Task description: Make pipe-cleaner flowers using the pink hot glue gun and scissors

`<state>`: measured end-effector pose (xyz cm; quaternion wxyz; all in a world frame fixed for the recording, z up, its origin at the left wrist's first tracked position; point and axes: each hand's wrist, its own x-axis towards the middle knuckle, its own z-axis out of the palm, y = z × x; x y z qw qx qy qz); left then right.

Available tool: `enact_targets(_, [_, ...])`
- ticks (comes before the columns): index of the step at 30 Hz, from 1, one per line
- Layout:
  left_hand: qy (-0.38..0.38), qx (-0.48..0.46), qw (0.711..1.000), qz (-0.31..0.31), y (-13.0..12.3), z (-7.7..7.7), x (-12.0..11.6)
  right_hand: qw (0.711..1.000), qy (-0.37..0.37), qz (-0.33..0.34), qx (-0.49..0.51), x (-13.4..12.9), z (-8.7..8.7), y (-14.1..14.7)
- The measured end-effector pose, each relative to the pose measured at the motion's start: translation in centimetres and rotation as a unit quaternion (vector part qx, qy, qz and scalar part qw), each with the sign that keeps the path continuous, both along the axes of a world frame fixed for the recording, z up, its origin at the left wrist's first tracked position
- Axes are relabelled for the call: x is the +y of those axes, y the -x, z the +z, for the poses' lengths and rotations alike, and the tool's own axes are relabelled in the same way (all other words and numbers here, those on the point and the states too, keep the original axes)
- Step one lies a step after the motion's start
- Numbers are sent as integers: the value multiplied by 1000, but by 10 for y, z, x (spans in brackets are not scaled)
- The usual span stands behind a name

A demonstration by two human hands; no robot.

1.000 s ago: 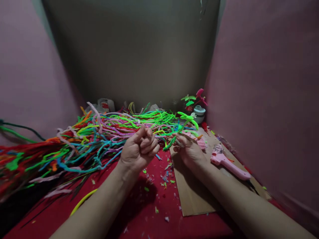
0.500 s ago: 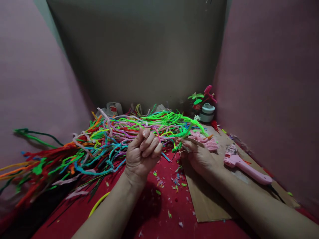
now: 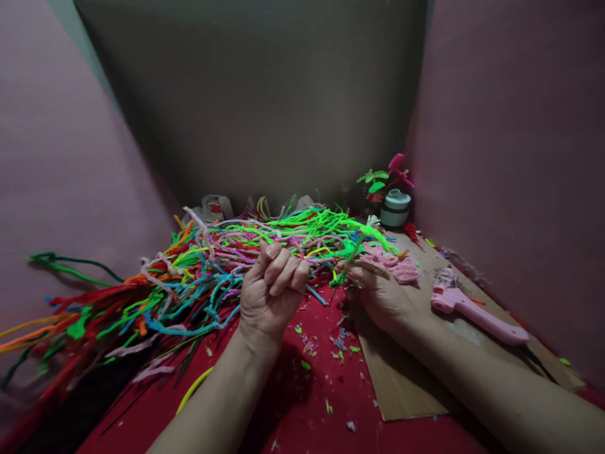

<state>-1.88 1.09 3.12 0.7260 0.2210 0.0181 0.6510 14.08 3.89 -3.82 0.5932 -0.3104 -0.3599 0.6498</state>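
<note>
My left hand [image 3: 276,277] is raised in front of the pile, its fingers curled into a fist. Whatever the fist may hold is hidden. To its right, my right hand [image 3: 375,293] pinches a green pipe cleaner stem [image 3: 354,250] that rises from between the fingers. A white frayed tuft [image 3: 373,221] shows at the stem's upper end. Behind both hands spreads a heap of pipe cleaners [image 3: 278,230] in green, pink, blue, red and orange. A pink bundle of pipe cleaners [image 3: 401,270] lies just beyond my right hand.
A pink hot glue gun [image 3: 477,315] rests on brown cardboard [image 3: 401,391] at the right. Small coloured scraps litter the red cloth [image 3: 331,435]. At the back right stand a lidded jar [image 3: 396,207] and a pink fuzzy flower [image 3: 397,165]. Walls close in on both sides.
The view has shifted slightly, so the glue gun and cardboard appear a little farther right. Both hands keep nearly the same pose and the right hand still holds the green stem.
</note>
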Motion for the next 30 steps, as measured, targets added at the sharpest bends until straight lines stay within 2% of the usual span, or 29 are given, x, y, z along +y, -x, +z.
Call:
enact_targets(6, [15, -6, 1000, 21, 2, 3, -1, 998, -55, 11, 1, 5, -7, -2])
enact_targets(10, [53, 27, 995, 76, 3, 8, -5, 999, -54, 3, -3, 6, -9, -2])
enact_targets(13, [53, 54, 992, 97, 5, 10, -3, 999, -49, 5, 0, 4, -7, -1])
enact_targets(15, [46, 99, 990, 93, 5, 8, 1, 999, -44, 4, -1, 3, -4, -1])
enact_targets(17, [34, 211, 973, 86, 3, 1, 6, 999, -39, -1, 2, 1, -1, -1])
enact_targets(18, [26, 291, 952, 88, 0, -4, 7, 999, -35, 0, 4, 0, 1, -1])
enact_targets(19, [9, 378, 919, 107, -3, -10, 9, 1000, -30, 3, 6, 0, 2, -1])
enact_targets(21, [-39, 533, 827, 173, -13, -23, 8, 1000, -24, 14, 5, -2, 3, -1])
enact_targets(23, [-105, 632, 730, 238, -23, -36, 4, 999, -29, 19, 9, -4, 3, 0])
enact_targets(25, [-144, 687, 658, 274, -31, -45, 0, 999, -40, 11, 18, -6, 4, 2])
enact_targets(27, [-150, 714, 619, 292, -35, -51, -3, 999, -41, 2, 14, -8, 5, 4])
enact_targets(30, [-147, 714, 610, 312, -35, -54, -3, 998, -53, -7, -17, -11, 7, 6])
